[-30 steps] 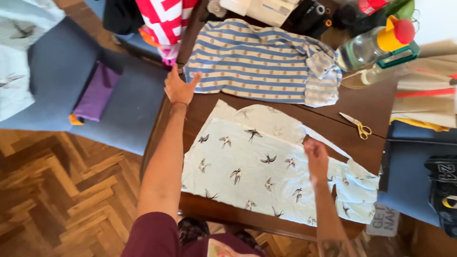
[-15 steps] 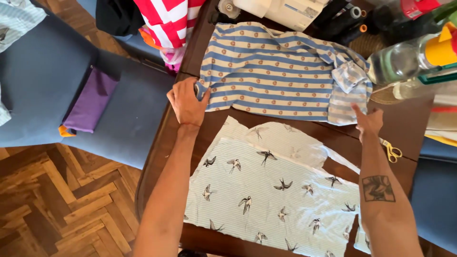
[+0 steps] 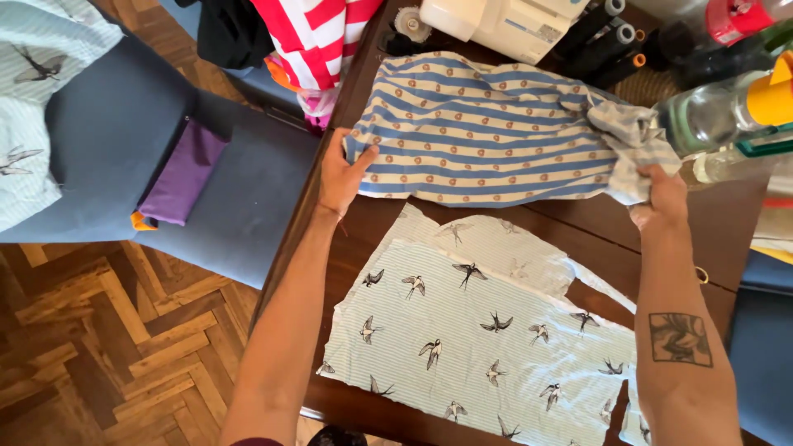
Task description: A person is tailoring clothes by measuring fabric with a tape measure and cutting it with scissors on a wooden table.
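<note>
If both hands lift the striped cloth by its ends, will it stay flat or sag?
The striped cloth looks thin and already bunches at the right hand, so it would probably sag. It seems light, and the left hand pinches its corner easily.

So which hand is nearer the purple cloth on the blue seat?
Left. The left hand grips the striped fabric nearest the purple cloth; the right hand holds its far end.

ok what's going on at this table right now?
A person stands over a dark wooden table with both hands on a blue-and-white striped fabric. The left hand grips its near-left edge; the right hand holds the bunched right end. Closer to the person, a pale blue bird-print fabric lies flat, untouched. A white sewing machine and a clear bottle sit along the far side.
</note>
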